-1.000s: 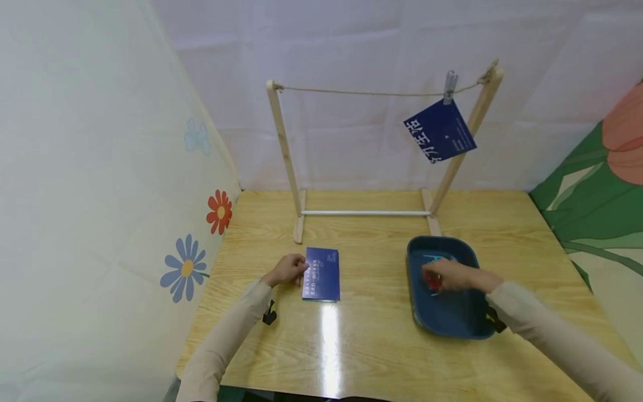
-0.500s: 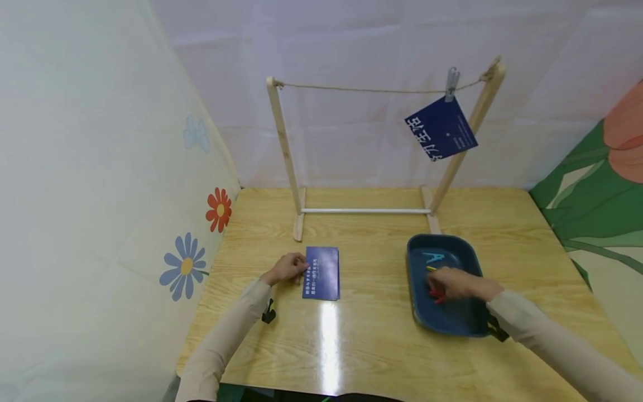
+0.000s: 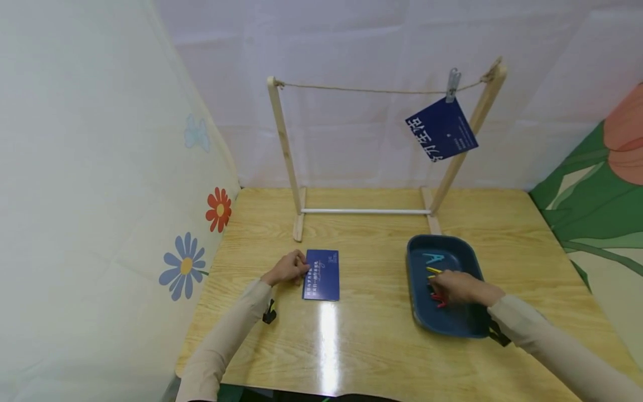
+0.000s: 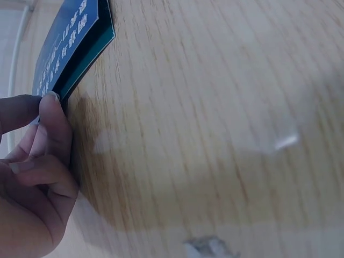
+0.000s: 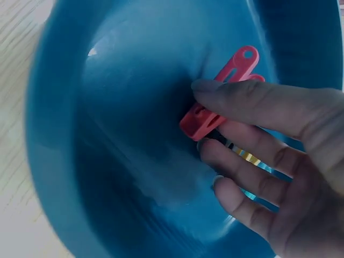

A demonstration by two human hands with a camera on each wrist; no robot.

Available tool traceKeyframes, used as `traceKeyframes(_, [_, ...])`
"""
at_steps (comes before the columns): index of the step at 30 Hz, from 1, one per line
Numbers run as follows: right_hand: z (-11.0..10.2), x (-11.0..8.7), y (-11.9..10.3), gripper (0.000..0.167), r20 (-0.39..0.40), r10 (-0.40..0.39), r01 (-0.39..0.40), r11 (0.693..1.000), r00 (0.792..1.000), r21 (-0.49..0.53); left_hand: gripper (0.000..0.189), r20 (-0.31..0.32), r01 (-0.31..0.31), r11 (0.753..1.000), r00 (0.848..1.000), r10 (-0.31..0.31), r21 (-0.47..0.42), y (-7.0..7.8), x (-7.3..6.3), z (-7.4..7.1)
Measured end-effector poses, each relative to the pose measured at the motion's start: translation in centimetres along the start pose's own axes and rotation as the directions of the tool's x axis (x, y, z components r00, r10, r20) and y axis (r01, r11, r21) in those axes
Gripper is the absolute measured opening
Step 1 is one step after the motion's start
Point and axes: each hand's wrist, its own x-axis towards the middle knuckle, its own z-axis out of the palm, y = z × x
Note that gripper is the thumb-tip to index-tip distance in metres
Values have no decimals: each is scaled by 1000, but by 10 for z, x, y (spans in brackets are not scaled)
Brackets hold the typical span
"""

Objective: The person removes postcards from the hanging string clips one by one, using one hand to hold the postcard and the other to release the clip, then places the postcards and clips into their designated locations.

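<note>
My left hand [image 3: 287, 268] pinches the left edge of a dark blue printed card [image 3: 326, 276] lying on the table. In the left wrist view that card [image 4: 67, 40] tilts up at its corner between thumb and finger, with a teal-edged layer beneath it. Inside the blue tray [image 3: 418, 315], my right hand [image 3: 458, 287] has hold of a red clothespin [image 5: 196, 123], pinched between thumb and fingers. A yellow clothespin [image 3: 433, 270] and a light blue clothespin [image 3: 434, 258] lie near those fingers in the tray.
Behind stands a wooden frame [image 3: 282, 145] with a string [image 3: 361, 90] across its top. A second blue card [image 3: 443, 131] hangs aslant from the string's right part by a clear clip [image 3: 452, 86]. A white bar [image 3: 366, 211] joins the frame's feet.
My right hand has shifted slightly rightward and down inside the tray, uncovering the light blue and yellow clothespins. The left hand stays at the card's edge.
</note>
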Motion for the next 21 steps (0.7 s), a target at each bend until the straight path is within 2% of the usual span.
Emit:
traceKeyframes(2, [0,0,0,31,13,23,-23,1000,1000,5,16,-5,12,1000,1000,-12,2,0,0,0])
traceKeyframes(4, [1,0,0,30,9,21,-21,1000,1000,-7,14,-22,18,1000,1000,-18,9,-9,5,2])
traceKeyframes(11, [4,-1,0,30,-35,-20,18,998,999,-59,13,-45,21,1000,999,-20,19,-9,3,4])
traceKeyframes(21, [6,1,2,30,5,64,-63,996,998,-59,14,-65,7,1000,998,-7,1,-10,1,5])
